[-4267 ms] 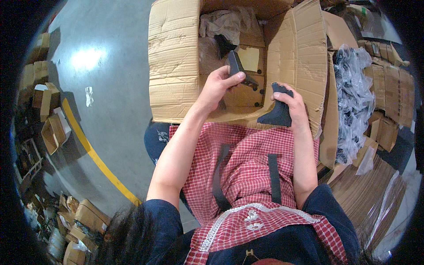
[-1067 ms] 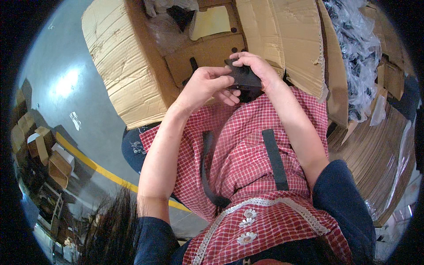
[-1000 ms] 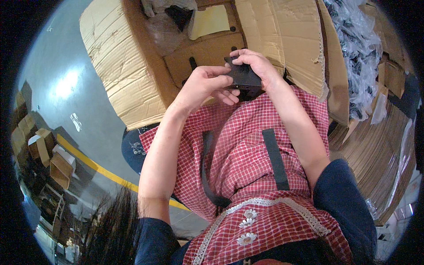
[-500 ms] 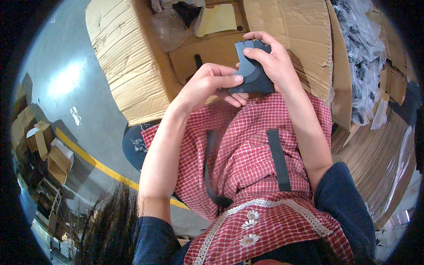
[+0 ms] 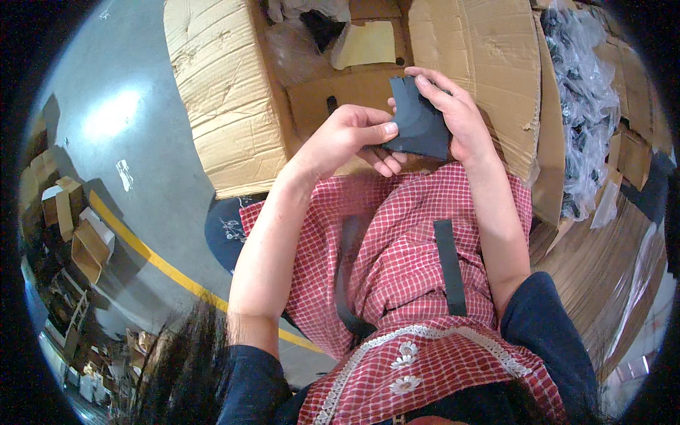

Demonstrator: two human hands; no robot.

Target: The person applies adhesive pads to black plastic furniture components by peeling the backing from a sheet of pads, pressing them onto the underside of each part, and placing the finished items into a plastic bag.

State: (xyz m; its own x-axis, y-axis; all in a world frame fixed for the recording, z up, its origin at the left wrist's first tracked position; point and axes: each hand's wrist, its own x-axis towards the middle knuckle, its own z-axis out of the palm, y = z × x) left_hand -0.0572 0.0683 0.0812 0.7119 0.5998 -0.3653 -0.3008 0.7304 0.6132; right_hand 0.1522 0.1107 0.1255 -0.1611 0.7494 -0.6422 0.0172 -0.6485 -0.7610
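Observation:
Both hands hold a dark grey, flat-looking moulded piece (image 5: 421, 126) with a curved raised area and a notched upper edge, over the near side of an open cardboard box. My left hand (image 5: 356, 136) pinches its lower left corner, thumb on top and fingers underneath. On the upper right, my right hand (image 5: 459, 115) is closed around the side of the piece, its thumb near the notched edge. The fingers behind the piece are partly hidden. Below it lies the red checked apron (image 5: 404, 248) over my lap.
The open cardboard box (image 5: 219, 99) stands in front, holding clear plastic and a yellowish sheet (image 5: 365, 44). Dark parts in clear plastic bags (image 5: 577, 106) lie at the right, above stacked cardboard (image 5: 595, 269). Small cartons (image 5: 92, 248) stand at the left beyond a yellow floor line (image 5: 145, 251).
The piece has tilted in my hands, and its face looks darker. My right thumb has shifted up toward the notched edge. The whole view has shifted slightly.

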